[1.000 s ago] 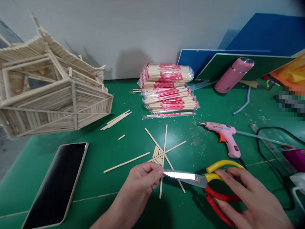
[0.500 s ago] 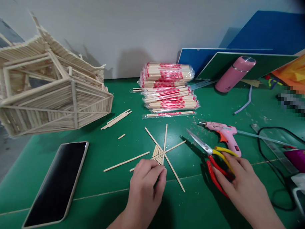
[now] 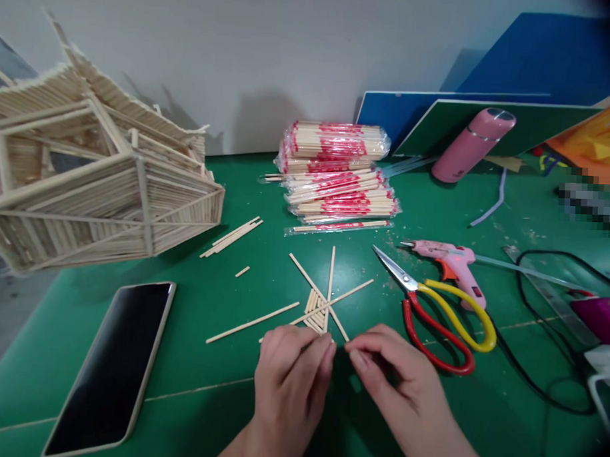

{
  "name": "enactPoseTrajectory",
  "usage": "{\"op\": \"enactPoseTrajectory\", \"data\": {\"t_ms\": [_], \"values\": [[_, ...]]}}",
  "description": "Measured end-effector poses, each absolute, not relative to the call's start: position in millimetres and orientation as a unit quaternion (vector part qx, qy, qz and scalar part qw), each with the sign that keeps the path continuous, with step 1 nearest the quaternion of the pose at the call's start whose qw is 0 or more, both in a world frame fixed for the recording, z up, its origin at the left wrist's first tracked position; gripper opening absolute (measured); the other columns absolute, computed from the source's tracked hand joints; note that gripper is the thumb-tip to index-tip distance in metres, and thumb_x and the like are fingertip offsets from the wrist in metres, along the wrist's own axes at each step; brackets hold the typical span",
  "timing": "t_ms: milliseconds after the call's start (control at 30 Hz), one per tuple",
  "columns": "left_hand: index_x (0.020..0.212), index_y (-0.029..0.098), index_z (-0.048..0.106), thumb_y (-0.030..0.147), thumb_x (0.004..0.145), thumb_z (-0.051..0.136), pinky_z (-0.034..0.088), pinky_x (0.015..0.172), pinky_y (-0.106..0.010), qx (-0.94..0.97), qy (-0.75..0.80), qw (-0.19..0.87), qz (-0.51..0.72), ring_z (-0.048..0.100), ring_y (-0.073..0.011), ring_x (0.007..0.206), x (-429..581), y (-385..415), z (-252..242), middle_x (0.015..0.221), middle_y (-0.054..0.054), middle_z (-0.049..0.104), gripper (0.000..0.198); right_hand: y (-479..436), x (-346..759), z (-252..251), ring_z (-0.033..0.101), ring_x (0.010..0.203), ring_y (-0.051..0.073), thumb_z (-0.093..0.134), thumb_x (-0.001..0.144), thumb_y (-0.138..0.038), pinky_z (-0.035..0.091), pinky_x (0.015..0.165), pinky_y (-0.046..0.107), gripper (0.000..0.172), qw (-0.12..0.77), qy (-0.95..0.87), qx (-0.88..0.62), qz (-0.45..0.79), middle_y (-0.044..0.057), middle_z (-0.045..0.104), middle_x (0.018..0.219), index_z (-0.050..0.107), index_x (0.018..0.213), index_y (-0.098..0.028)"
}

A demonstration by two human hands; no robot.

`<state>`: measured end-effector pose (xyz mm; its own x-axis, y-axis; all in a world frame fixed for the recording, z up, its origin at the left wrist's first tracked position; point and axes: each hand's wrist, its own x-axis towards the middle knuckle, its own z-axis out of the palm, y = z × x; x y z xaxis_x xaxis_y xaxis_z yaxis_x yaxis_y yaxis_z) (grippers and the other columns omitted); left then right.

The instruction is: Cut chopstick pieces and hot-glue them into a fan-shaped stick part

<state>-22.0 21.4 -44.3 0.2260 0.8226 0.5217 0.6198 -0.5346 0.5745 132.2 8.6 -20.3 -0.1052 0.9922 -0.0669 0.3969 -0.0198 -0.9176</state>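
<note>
Thin wooden sticks [image 3: 351, 290] cross in a star shape on the green table, with several short stick pieces [image 3: 312, 302] laid side by side in one gap. My left hand [image 3: 292, 381] is closed at the star's near side, its fingertips pinched on a short stick that is mostly hidden. To its right, my right hand [image 3: 404, 385] is closed, thumb and forefinger pinching the near right end of one crossed stick [image 3: 339, 323]. Scissors [image 3: 413, 285] with one yellow and one red handle lie beyond my right hand, blades slightly apart.
A model built of sticks [image 3: 146, 203] stands at left, behind a phone [image 3: 112, 368]. Wrapped stick bundles [image 3: 337, 176] are piled at the back. At right are a pink glue gun [image 3: 454, 260], a black cord [image 3: 514, 376] and a pink bottle [image 3: 472, 148]. Loose sticks [image 3: 232, 238] lie left of centre.
My right hand has let go of the scissors, which now lie on the table, and has moved left to the stick's end. The left hand stays nearly in place.
</note>
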Motion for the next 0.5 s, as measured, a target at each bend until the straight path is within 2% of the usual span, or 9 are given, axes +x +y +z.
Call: {"op": "enactPoseTrajectory", "data": {"t_ms": [200,300,500], "values": [[0.089,0.015,0.057,0.008,0.074,0.054,0.044,0.064,-0.03,0.798,0.45,0.062,0.395,0.055,-0.0152,0.07,-26,20,-42,0.077,-0.004,0.061,0.017,11,115,-26,0.046,0.062,0.01,0.048,0.081,-0.034,0.039,0.057,0.02,0.021,0.38,-0.463,-0.562,0.571,-0.001,0.051,0.068,0.061,0.081,-0.018],[0.09,0.015,0.057,0.008,0.074,0.054,0.044,0.065,-0.031,0.799,0.451,0.071,0.391,0.054,-0.0154,0.07,-26,18,-43,0.077,-0.004,0.06,0.017,12,115,-26,0.043,0.062,0.009,0.053,0.078,-0.036,0.037,0.058,0.02,0.019,0.393,-0.405,-0.551,0.614,-0.003,0.049,0.065,0.06,0.075,-0.018],[0.094,0.012,0.055,0.003,0.073,0.054,0.044,0.063,-0.029,0.798,0.425,0.123,0.409,0.051,-0.0142,0.072,-25,18,-44,0.082,-0.006,0.058,0.022,12,113,-30,0.035,0.053,0.005,0.059,0.074,-0.034,0.03,0.049,0.016,0.016,0.408,-0.314,-0.519,0.682,-0.006,0.045,0.059,0.059,0.071,-0.018]]}}
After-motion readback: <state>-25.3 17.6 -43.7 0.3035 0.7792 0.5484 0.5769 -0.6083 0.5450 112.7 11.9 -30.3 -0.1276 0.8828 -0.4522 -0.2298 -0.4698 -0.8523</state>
